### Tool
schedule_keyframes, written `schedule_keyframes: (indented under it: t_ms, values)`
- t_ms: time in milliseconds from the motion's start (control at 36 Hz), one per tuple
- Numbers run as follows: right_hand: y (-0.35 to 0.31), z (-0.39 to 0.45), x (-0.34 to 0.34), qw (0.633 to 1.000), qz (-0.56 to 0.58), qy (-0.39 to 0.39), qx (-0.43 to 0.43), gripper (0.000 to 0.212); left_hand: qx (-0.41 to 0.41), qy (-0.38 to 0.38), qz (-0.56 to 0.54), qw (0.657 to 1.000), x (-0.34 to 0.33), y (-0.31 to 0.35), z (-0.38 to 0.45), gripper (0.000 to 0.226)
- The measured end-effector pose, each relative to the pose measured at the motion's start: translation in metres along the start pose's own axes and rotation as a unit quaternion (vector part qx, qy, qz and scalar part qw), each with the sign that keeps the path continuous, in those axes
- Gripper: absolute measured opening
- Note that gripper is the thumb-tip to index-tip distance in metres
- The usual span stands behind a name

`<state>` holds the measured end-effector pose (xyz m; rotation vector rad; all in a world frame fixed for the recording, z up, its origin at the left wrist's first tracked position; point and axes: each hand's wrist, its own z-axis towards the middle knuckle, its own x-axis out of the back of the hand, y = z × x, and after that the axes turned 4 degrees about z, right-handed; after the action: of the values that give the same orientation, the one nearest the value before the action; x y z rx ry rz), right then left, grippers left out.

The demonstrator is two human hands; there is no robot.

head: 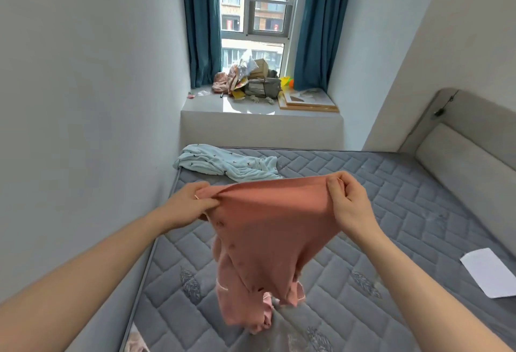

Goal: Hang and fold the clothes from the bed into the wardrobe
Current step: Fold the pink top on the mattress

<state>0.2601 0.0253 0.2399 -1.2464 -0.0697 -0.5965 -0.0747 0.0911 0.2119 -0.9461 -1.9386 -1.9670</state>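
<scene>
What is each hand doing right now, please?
Left hand: pinches one top corner of the salmon-pink buttoned cotton garment.
Right hand: pinches the other top corner of it.

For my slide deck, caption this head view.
Both hands hold a pink garment above the grey mattress.

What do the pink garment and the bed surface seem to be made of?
Pink garment: probably soft knit cotton, matte; it drapes limply and stretches between the left hand and right hand.
Mattress: grey quilted fabric, seemingly knitted, with stitched brick-like panels.
</scene>
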Motion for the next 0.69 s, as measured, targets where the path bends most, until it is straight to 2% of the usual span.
schedule_keyframes:
  t_ms: [28, 139, 222, 278, 333, 417, 472, 528, 611, 667, 694]
  values:
    - [-0.001, 0.000, 0.003, 1.000, -0.006, -0.013, -0.002, 0.027, -0.009, -0.001, -0.017, 1.000, 0.000, 0.007, 0.000, 0.014]
    - [-0.009, -0.003, 0.020, 0.995, -0.028, -0.094, -0.011, 0.013, -0.102, 0.011, 0.043, 0.994, 0.001, 0.036, 0.001, 0.018]
    - [-0.013, -0.002, 0.034, 0.976, -0.102, -0.193, -0.020, 0.022, -0.137, 0.034, 0.042, 0.989, 0.004, 0.060, 0.005, 0.019]
    - [-0.014, 0.004, 0.039, 0.973, -0.127, -0.190, -0.012, 0.015, -0.148, 0.029, 0.053, 0.987, 0.010, 0.072, 0.008, 0.013]
    - [-0.020, 0.013, 0.042, 0.984, -0.117, -0.134, 0.001, 0.020, -0.149, 0.028, 0.090, 0.984, 0.015, 0.075, 0.011, 0.013]
    - [-0.035, 0.027, 0.038, 0.992, -0.093, -0.074, 0.036, 0.022, -0.109, 0.015, 0.121, 0.986, 0.018, 0.063, 0.016, 0.023]
    - [-0.045, 0.033, 0.029, 0.994, -0.072, -0.070, 0.046, 0.020, -0.068, 0.010, 0.102, 0.992, 0.014, 0.050, 0.018, 0.015]
    - [-0.054, 0.036, 0.017, 0.993, -0.050, -0.084, 0.064, 0.019, -0.028, 0.055, 0.080, 0.995, 0.004, 0.037, 0.023, 0.011]
    - [-0.067, 0.037, 0.002, 0.991, -0.030, -0.090, 0.094, 0.027, 0.047, 0.126, -0.006, 0.991, -0.025, 0.024, 0.028, 0.022]
    - [-0.073, 0.039, -0.005, 0.990, -0.025, -0.092, 0.100, 0.026, 0.093, 0.119, -0.074, 0.986, -0.051, 0.016, 0.025, 0.025]
    - [-0.075, 0.040, -0.007, 0.990, -0.028, -0.095, 0.102, 0.025, 0.120, 0.090, -0.095, 0.984, -0.065, 0.011, 0.022, 0.026]
